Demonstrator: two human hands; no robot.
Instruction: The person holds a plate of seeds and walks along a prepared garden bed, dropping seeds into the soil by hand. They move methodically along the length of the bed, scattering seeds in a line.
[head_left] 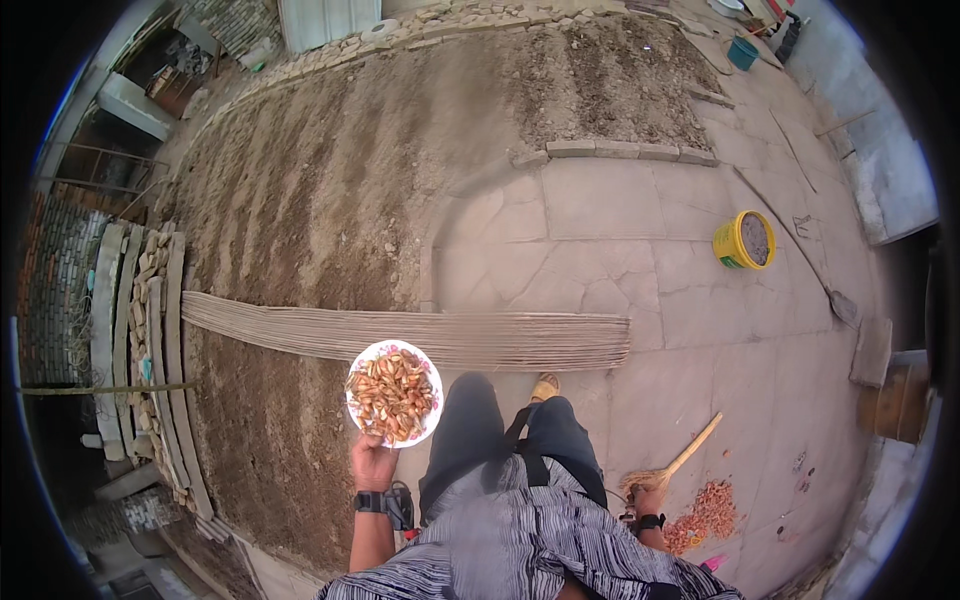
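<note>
Head-worn cam — wide fisheye POV, facing down & fwd, wearer's legs (466, 425) close, soil bed (300, 190) farther

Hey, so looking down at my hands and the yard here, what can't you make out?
All in the head view:
- Fingers of the left hand under the plate: hidden by the plate.
- Lower bulbs: covered by those on top.
- How the right hand meets the broom: too small to tell.
- What fills the yellow bucket: too small to identify.
- Middle of the long ribbed mat: blurred by a smudgy patch.
</note>
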